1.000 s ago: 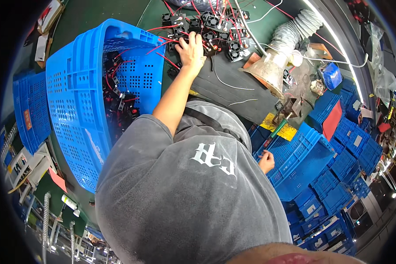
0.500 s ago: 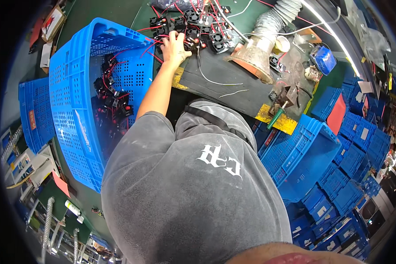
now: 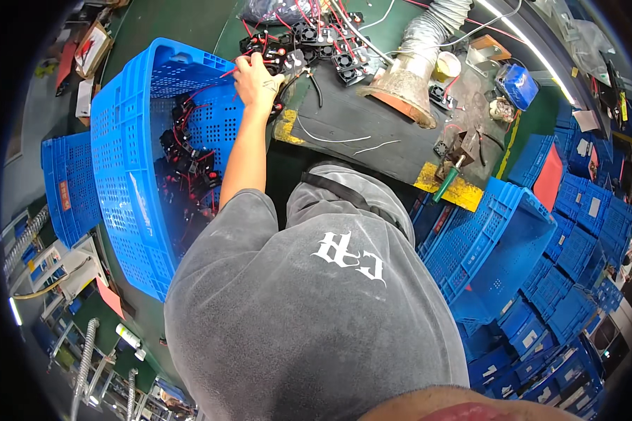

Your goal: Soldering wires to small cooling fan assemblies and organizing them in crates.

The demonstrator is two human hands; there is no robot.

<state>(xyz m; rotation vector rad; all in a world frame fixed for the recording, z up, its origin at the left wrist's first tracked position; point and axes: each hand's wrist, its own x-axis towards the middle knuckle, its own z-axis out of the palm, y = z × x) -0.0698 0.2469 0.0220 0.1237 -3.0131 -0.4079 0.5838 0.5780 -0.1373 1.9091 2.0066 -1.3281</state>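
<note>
My left hand [image 3: 256,83] is over the left edge of the workbench, beside a cluster of small black fans [image 3: 323,42] with red wires. Its fingers are curled at the near end of the cluster, and a red wire [image 3: 225,74] runs out from beside them toward a blue crate. Whatever the fingers hold is hidden. Close to the right of the hand lies a hand tool like pliers [image 3: 318,91] with dark curved handles. More black fans with red wires [image 3: 189,158] are heaped inside the perforated blue crate [image 3: 123,168] at my left. My right hand is out of view.
A flexible duct with a flared hood [image 3: 404,91] rests on the dark bench mat [image 3: 344,119]. A green-handled tool [image 3: 446,184] leans by a small metal stand near the yellow-taped corner. Another blue crate [image 3: 502,245] stands at my right, with stacked crates [image 3: 576,217] beyond.
My left hand has moved left and slightly nearer, toward the blue crate. The dark-handled tool now shows beside it. The whole view has shifted slightly.
</note>
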